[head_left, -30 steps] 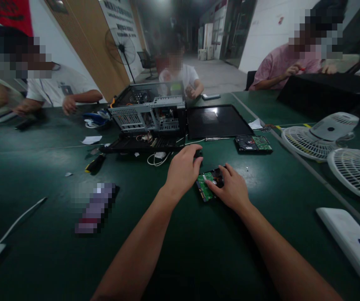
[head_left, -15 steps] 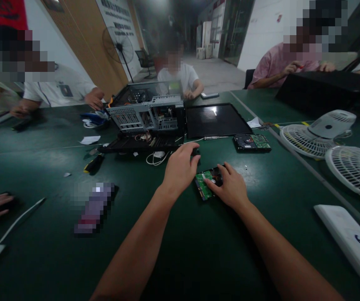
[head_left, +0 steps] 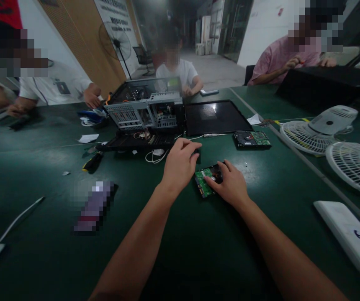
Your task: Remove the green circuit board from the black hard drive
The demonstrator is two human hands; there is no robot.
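Note:
A hard drive (head_left: 203, 184) lies at the middle of the table with its green circuit board facing up. My right hand (head_left: 230, 182) grips it from the right, with the thumb on top and the fingers at its far edge. To the left of the drive is my left hand (head_left: 180, 163), its thumb and index finger apart. A small dark shape (head_left: 195, 152) shows between those two fingers, too dim to make out. Behind my hands stands an open computer case (head_left: 142, 115). A second hard drive (head_left: 251, 140) rests farther back on the right.
A black side panel (head_left: 219, 118) lies beside the case. White fans (head_left: 312, 133) and a white power bank (head_left: 346, 236) stand on the right. On the left are a phone (head_left: 93, 207), a screwdriver (head_left: 92, 163) and a white cable (head_left: 23, 219). Several people sit around the table.
My left hand's index finger is stretched out farther, and the dark shape by it shows less. Another person's hand at the left edge has gone from view. My right hand keeps its place.

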